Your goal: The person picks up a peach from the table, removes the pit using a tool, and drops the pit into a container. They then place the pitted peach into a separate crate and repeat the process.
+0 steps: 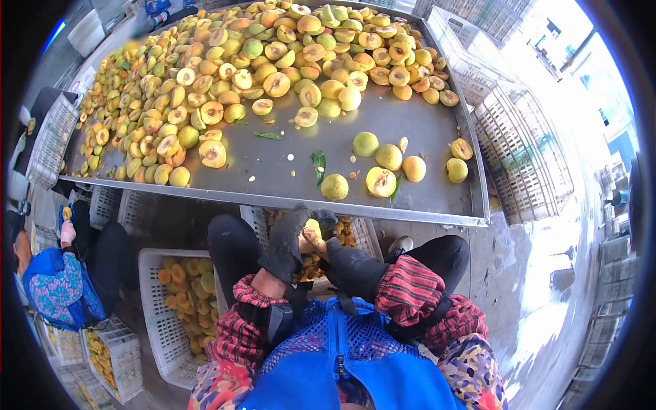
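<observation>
My left hand (285,242), in a dark grey glove, is closed around a cut yellow peach (311,229) just below the table's front edge. My right hand (350,263), gloved the same way, meets the peach from the right with its fingers closed. Whatever sits in those fingers is too small and hidden to name. Under both hands, between my knees, a crate (369,240) holds orange fruit pieces. Just beyond the hands, a few peaches (335,186) and a halved peach (380,182) lie on the metal table (273,160).
A large heap of whole and halved peaches (277,85) covers the table's far and left parts. White crates (523,147) stand to the right. A crate of peach halves (158,321) sits by my left leg. Another person (65,280) works at the left.
</observation>
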Demonstrator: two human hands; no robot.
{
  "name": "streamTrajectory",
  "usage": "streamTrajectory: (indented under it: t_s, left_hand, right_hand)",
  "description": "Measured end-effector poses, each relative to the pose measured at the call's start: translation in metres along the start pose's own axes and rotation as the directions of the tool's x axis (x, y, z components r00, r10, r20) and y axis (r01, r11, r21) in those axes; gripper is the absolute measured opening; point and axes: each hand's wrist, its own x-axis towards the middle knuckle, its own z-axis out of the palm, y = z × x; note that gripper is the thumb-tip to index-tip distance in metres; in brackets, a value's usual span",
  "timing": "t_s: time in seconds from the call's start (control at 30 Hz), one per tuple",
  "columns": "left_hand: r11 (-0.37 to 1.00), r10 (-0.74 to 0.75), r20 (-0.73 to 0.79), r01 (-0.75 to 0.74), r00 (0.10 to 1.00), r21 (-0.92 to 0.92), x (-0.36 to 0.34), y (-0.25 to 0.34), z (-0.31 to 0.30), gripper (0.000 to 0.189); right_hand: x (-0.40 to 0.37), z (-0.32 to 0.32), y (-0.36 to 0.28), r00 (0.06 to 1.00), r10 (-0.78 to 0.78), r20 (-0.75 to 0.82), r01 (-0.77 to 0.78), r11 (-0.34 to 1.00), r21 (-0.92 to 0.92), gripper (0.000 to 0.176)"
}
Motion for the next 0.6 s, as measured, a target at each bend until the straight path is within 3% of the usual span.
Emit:
streamTrajectory:
  t_s: [0.13,0.23,0.3,0.33,0.4,0.5,0.6]
  left_hand:
    - [0.999,-0.005,-0.132,-0.001,0.991,-0.047,-0.007,-0.029,0.016,0.027]
    - [0.983,-0.056,-0.138,0.03,0.989,-0.182,-0.01,-0.055,0.034,0.028]
    - [0.958,-0.109,-0.099,0.078,0.989,-0.275,-0.016,-0.121,0.076,0.03]
    - [0.967,-0.093,-0.15,0.053,0.984,-0.249,-0.013,-0.098,0.062,0.029]
    - [0.981,-0.062,-0.256,0.012,0.965,-0.192,-0.014,-0.059,0.035,0.027]
    - [0.982,0.102,-0.264,-0.14,0.959,-0.13,-0.014,-0.066,0.029,0.029]
    - [0.974,0.226,-0.068,-0.225,0.972,0.011,-0.011,-0.066,0.018,0.038]
  right_hand:
    - [0.004,0.008,0.004,0.998,-0.051,-0.029,0.051,0.999,-0.004,0.028]
    - [0.003,-0.015,-0.015,0.967,0.118,0.227,-0.176,0.952,0.252,0.029]
    - [0.003,-0.015,-0.015,0.95,0.107,0.294,-0.243,0.845,0.476,0.029]
    - [0.003,-0.015,-0.015,0.94,0.095,0.326,-0.278,0.77,0.575,0.029]
    - [0.004,-0.016,-0.017,0.926,0.115,0.359,-0.317,0.752,0.578,0.028]
    - [0.005,-0.02,-0.025,0.924,0.128,0.359,-0.304,0.818,0.489,0.028]
    - [0.009,-0.005,-0.013,0.965,0.096,0.244,-0.148,0.968,0.201,0.029]
